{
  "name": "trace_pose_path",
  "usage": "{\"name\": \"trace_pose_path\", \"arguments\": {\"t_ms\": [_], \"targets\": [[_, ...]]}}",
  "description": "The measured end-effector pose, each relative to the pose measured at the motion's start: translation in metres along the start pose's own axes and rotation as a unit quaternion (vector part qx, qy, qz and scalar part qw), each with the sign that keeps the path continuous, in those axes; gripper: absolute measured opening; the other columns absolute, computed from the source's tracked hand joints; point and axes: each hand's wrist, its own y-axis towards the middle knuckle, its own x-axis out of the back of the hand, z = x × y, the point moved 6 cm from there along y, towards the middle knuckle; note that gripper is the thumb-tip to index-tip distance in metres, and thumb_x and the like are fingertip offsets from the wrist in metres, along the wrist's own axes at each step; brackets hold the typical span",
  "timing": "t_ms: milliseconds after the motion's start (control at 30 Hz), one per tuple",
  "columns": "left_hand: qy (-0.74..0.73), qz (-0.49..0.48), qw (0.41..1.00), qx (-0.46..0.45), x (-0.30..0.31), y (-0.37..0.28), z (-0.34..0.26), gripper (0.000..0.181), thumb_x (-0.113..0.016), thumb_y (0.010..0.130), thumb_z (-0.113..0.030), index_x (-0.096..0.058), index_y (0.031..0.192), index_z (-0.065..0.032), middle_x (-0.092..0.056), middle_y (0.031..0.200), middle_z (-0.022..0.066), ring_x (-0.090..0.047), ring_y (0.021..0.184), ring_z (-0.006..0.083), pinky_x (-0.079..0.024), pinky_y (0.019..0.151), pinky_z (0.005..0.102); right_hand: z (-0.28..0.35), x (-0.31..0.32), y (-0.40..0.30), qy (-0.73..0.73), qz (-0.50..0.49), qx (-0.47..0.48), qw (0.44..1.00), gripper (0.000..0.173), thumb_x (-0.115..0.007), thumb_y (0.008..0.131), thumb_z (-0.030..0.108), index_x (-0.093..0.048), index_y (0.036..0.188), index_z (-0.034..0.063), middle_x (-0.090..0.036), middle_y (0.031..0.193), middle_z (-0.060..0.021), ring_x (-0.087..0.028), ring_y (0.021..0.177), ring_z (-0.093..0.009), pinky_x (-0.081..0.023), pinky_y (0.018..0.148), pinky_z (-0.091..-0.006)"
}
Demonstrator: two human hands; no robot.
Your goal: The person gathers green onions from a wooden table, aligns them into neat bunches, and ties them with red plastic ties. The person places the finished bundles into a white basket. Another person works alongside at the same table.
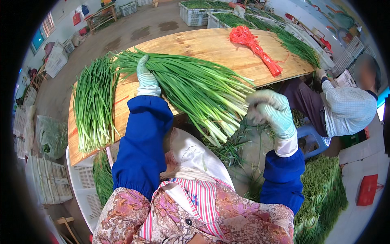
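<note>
A loose, fanned-out bunch of garlic chives (195, 82) lies slantwise over the near edge of the wooden table (182, 42), pale stem ends toward the right. My left hand (147, 76), in a striped work glove, grips the leafy part, its fingers partly hidden by leaves. Right at the stem ends is my right hand (271, 111), also gloved, blurred and with fingers curled. Whether it pinches a stem cannot be made out. Another bunch of chives (94, 103) rests on the table's left end, stems toward me.
Red plastic ties (256, 48) lie on the table's right half. A seated co-worker (347, 100) handles chives at right, by a blue stool (312, 137). Stacked chives (320, 198) stand at lower right. A white crate (88, 180) is below left; loose trimmings (231, 152) litter the floor.
</note>
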Motion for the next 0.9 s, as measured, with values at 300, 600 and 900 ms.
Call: {"name": "trace_pose_path", "arguments": {"t_ms": [300,600,900], "targets": [[0.009,-0.032,0.999,-0.021,0.002,-0.005,-0.003,0.034,-0.060,0.080,-0.029,-0.058,0.100,-0.0018,-0.064,0.096,0.0162,-0.062,0.084,0.0325,-0.052,0.081,0.0450,-0.044,-0.057,0.029,-0.507,-0.001,0.185,0.842,0.026,-0.066,0.078,0.030,-0.063,0.086,0.0057,-0.061,0.078,-0.0135,-0.061,0.073,-0.032,-0.049,0.064,-0.0420],[-0.011,-0.022,0.999,-0.045,0.005,-0.003,-0.006,0.026,-0.061,0.080,-0.020,-0.057,0.097,-0.0011,-0.062,0.092,0.0138,-0.061,0.083,0.0297,-0.052,0.079,0.0413,-0.047,-0.043,0.015,-0.449,-0.158,0.146,0.867,0.007,-0.062,0.078,0.013,-0.062,0.078,0.0064,-0.061,0.074,-0.0129,-0.061,0.069,-0.032,-0.048,0.060,-0.0382],[-0.032,-0.053,0.997,-0.048,0.012,0.007,-0.007,0.024,-0.062,0.077,-0.014,-0.056,0.097,-0.0003,-0.061,0.092,0.0131,-0.061,0.082,0.0290,-0.053,0.077,0.0406,-0.202,0.070,-0.093,-0.702,-0.012,-0.292,0.649,0.020,-0.062,0.080,0.016,-0.067,0.098,0.0076,-0.067,0.087,-0.0138,-0.065,0.075,-0.028,-0.052,0.068,-0.0370]]}}
